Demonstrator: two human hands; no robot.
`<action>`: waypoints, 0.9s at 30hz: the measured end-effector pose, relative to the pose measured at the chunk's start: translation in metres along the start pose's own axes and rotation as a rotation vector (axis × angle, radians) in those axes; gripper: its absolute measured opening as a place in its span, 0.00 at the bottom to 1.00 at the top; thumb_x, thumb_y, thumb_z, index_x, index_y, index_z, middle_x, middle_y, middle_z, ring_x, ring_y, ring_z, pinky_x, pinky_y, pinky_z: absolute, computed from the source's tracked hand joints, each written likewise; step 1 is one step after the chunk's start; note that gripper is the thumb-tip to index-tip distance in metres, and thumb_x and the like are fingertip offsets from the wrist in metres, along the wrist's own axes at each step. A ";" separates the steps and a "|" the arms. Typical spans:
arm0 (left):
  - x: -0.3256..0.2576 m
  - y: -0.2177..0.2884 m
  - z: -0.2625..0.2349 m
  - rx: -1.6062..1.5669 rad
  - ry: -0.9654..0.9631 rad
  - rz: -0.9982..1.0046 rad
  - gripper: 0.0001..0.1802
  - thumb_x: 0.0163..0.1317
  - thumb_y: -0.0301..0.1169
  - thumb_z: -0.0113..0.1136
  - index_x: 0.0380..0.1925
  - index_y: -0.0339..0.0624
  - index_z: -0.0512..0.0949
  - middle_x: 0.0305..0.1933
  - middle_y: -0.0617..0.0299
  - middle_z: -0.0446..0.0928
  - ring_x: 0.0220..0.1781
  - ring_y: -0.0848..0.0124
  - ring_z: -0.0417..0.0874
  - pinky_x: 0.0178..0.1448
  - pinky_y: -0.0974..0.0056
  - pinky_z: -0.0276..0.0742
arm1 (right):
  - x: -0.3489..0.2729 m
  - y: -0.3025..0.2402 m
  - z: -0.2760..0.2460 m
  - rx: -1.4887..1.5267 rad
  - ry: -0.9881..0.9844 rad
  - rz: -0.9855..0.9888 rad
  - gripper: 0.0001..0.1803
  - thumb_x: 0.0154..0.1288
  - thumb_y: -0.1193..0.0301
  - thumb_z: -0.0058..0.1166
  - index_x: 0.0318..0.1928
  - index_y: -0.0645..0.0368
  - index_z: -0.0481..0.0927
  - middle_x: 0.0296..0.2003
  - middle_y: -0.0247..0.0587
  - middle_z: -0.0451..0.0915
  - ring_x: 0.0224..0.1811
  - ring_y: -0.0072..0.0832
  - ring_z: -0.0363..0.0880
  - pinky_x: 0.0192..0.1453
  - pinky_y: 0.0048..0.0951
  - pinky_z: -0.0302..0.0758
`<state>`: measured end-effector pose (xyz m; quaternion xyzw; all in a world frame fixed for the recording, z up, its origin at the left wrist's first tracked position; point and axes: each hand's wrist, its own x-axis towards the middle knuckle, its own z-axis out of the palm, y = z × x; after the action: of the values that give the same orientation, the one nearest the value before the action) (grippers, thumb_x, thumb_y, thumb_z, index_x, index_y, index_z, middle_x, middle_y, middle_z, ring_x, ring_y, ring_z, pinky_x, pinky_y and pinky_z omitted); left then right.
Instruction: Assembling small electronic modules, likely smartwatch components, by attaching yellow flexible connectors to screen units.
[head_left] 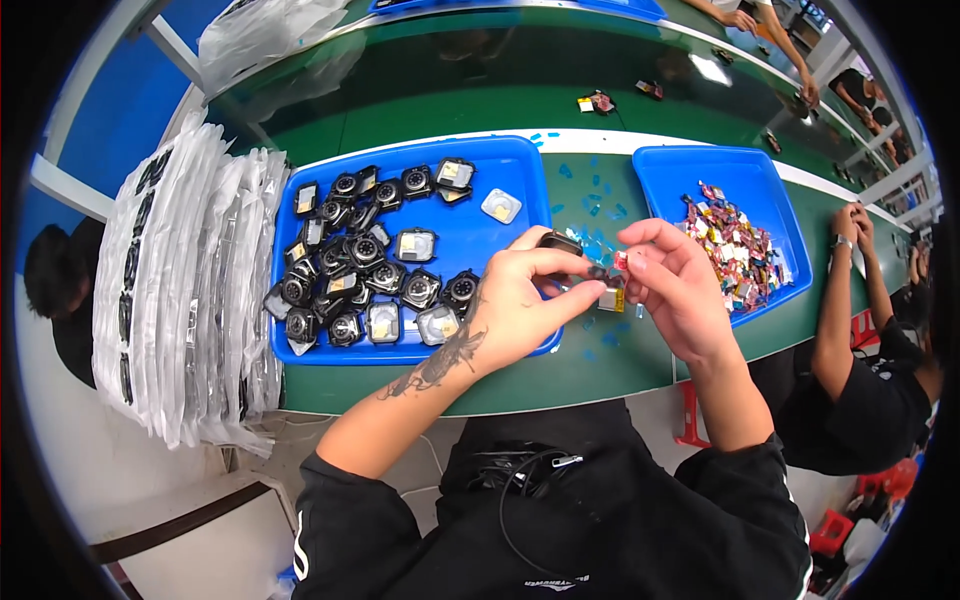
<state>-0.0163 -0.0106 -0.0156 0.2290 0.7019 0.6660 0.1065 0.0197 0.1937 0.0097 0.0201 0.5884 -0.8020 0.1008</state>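
Note:
My left hand (522, 305) is closed around a black smartwatch case (562, 242), partly hidden by the fingers. Between finger and thumb, my right hand (682, 292) pinches a small red-and-white part (622, 260) close to the case. Just below the fingertips, a small silver battery with a yellow edge (611, 298) shows; I cannot tell whether it hangs from the red part or is gripped. To the left, a blue tray (530, 170) holds several black watch cases (365, 250). Over on the right, another blue tray (655, 165) contains a heap of small batteries with reddish flex strips (735, 250).
Small blue film pieces (595, 185) lie scattered over the green table (600, 385). A stack of plastic-wrapped packs (180, 290) stands left of the tray. Beyond the white ledge, a green belt (430, 95) carries a few parts. Another person's arms (845, 270) rest at right.

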 end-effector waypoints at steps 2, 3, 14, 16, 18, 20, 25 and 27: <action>0.001 -0.002 0.001 0.000 -0.023 -0.031 0.14 0.54 0.32 0.73 0.38 0.37 0.84 0.41 0.60 0.76 0.41 0.74 0.79 0.42 0.70 0.76 | -0.001 0.000 0.004 0.037 0.006 0.002 0.14 0.67 0.72 0.57 0.51 0.62 0.75 0.34 0.31 0.82 0.34 0.13 0.75 0.38 0.17 0.69; 0.000 -0.003 0.001 -0.074 -0.029 -0.030 0.13 0.56 0.32 0.71 0.38 0.36 0.84 0.40 0.60 0.77 0.40 0.75 0.79 0.42 0.70 0.75 | 0.000 0.000 0.006 0.009 -0.002 0.002 0.14 0.67 0.73 0.57 0.51 0.62 0.75 0.34 0.31 0.81 0.34 0.13 0.75 0.38 0.16 0.70; 0.001 -0.002 -0.004 -0.331 0.026 -0.247 0.12 0.63 0.33 0.65 0.35 0.32 0.85 0.36 0.60 0.78 0.37 0.76 0.78 0.41 0.70 0.74 | -0.009 -0.011 0.006 -0.260 -0.071 -0.173 0.15 0.65 0.79 0.56 0.53 0.67 0.76 0.37 0.33 0.80 0.38 0.14 0.77 0.44 0.17 0.73; 0.000 -0.001 -0.004 -0.277 0.080 -0.181 0.10 0.64 0.30 0.64 0.35 0.31 0.85 0.36 0.59 0.82 0.36 0.78 0.79 0.40 0.72 0.74 | -0.014 -0.020 -0.005 -0.269 -0.032 -0.233 0.13 0.64 0.81 0.56 0.50 0.66 0.78 0.38 0.35 0.81 0.39 0.16 0.78 0.46 0.19 0.74; -0.001 -0.003 -0.004 -0.260 0.082 -0.126 0.10 0.64 0.30 0.64 0.35 0.31 0.85 0.36 0.59 0.82 0.36 0.78 0.79 0.40 0.72 0.74 | -0.017 -0.029 -0.035 -0.418 0.164 -0.360 0.09 0.64 0.80 0.56 0.45 0.66 0.79 0.38 0.36 0.81 0.39 0.21 0.80 0.48 0.22 0.75; -0.002 -0.001 -0.003 -0.242 0.083 -0.074 0.10 0.64 0.30 0.64 0.35 0.31 0.85 0.36 0.59 0.82 0.36 0.78 0.79 0.40 0.72 0.75 | -0.016 -0.032 -0.063 -0.489 0.314 -0.410 0.08 0.64 0.79 0.56 0.44 0.65 0.80 0.37 0.37 0.81 0.39 0.22 0.80 0.48 0.23 0.75; -0.001 0.001 0.000 -0.265 0.096 -0.123 0.11 0.64 0.30 0.64 0.35 0.30 0.84 0.36 0.58 0.82 0.36 0.77 0.80 0.41 0.71 0.76 | -0.009 -0.013 -0.055 -1.332 0.517 -0.638 0.13 0.58 0.75 0.62 0.45 0.62 0.82 0.49 0.46 0.78 0.53 0.35 0.76 0.59 0.36 0.71; -0.006 -0.004 -0.003 -0.275 0.124 -0.104 0.11 0.64 0.30 0.64 0.35 0.30 0.84 0.36 0.59 0.82 0.35 0.77 0.80 0.41 0.71 0.76 | -0.011 -0.012 -0.004 -1.020 0.238 -0.600 0.14 0.59 0.75 0.63 0.46 0.63 0.81 0.43 0.45 0.81 0.48 0.34 0.79 0.54 0.33 0.74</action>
<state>-0.0135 -0.0159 -0.0197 0.1340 0.6203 0.7622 0.1278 0.0283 0.2027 0.0210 -0.1083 0.8860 -0.4042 -0.1996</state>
